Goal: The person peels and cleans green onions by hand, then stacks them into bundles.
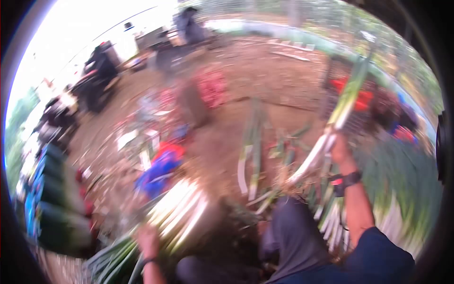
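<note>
My right hand is closed around a leek, lifted at a slant, its green leaves up to the right and its white root end down to the left. At the lower left, my left hand rests on a bunch of leeks, white ends up, green leaves trailing to the lower left. Its fingers are blurred, so their grip is unclear. A large pile of leeks lies to the right, beyond my right forearm.
Loose leek pieces lie on the dirt ground ahead. A blue and red bag is beyond the left bunch. Wrapped bundles stand at the far left. Behind are a motorcycle, red netting and a crate.
</note>
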`<state>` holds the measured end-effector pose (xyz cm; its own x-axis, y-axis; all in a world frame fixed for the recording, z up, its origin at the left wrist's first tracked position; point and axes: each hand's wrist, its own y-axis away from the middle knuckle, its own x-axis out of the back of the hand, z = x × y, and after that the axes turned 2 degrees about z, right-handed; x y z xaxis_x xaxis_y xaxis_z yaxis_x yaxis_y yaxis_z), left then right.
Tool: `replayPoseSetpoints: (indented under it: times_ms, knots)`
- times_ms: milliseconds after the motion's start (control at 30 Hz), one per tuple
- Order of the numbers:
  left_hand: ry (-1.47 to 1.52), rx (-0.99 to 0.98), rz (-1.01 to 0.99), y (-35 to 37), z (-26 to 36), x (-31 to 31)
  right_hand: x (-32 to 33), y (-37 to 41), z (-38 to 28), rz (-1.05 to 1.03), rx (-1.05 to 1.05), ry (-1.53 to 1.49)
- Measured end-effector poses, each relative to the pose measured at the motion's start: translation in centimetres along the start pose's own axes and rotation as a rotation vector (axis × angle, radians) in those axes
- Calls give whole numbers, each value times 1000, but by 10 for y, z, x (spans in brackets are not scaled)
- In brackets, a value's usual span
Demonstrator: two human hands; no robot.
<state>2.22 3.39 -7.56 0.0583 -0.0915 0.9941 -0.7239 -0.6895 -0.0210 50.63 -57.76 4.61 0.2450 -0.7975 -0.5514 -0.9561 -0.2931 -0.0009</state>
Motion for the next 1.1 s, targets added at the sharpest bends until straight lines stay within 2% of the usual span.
replayPoseSetpoints:
  times_ms: [33, 67, 100, 133, 200, 267, 300, 333, 400, 433, 500, 533, 567, 667, 700, 733, 767, 800, 967, 1000, 1100]
  knots:
    - [-57, -27, -9, -10, -28, -46, -56, 4, -6, -34, 54, 71]
    - [43, 79, 23, 6, 11, 12, -102, 6, -12, -58, 126, 141]
    - [75, 91, 12, 9, 21, 28, -138, -2, -8, -138, 163, 164]
    - [50, 102, 49, 7, 21, 20, -167, -6, -3, -195, 216, 192]
    - [87, 132, 80, 8, 25, 15, -235, -5, 11, -374, 164, 246]
    - [110, 138, 114, 9, 26, 12, -308, 0, 43, -510, 367, 357]
    - [115, 147, 64, 9, 30, 24, -341, 3, 60, -582, 437, 434]
    - [117, 157, 10, 10, 34, 38, -366, 6, 79, -635, 470, 513]
    - [121, 154, -12, 10, 36, 43, -413, 14, 126, -862, 552, 516]
    - [116, 147, 1, 11, 36, 42, -430, 23, 158, -899, 534, 488]
    - [138, 140, 54, 12, 34, 32, -466, 29, 214, -1014, 997, 660]
    - [156, 131, 107, 12, 31, 23, -481, 39, 241, -961, 1163, 758]
    - [172, 136, 107, 11, 31, 21, -488, 47, 267, -967, 1264, 837]
    - [190, 147, 113, 11, 31, 18, -478, 57, 356, -1097, 1275, 925]
    - [231, 141, -17, 11, 29, 12, -468, 60, 377, -1135, 1263, 1005]
    - [273, 182, -31, 14, 34, 26, -457, 61, 396, -1171, 1249, 1086]
    - [314, 224, -43, 17, 39, 40, -447, 63, 416, -1177, 1197, 1043]
    - [372, 227, -254, 13, 35, 54, -442, 66, 421, -1173, 1198, 1092]
    - [362, 272, -310, 11, 39, 65, -440, 60, 433, -1141, 1174, 992]
    - [371, 293, -326, 8, 41, 70, -437, 63, 432, -1181, 1051, 1038]
    - [384, 332, -314, 8, 44, 74, -440, 75, 423, -1117, 1032, 1091]
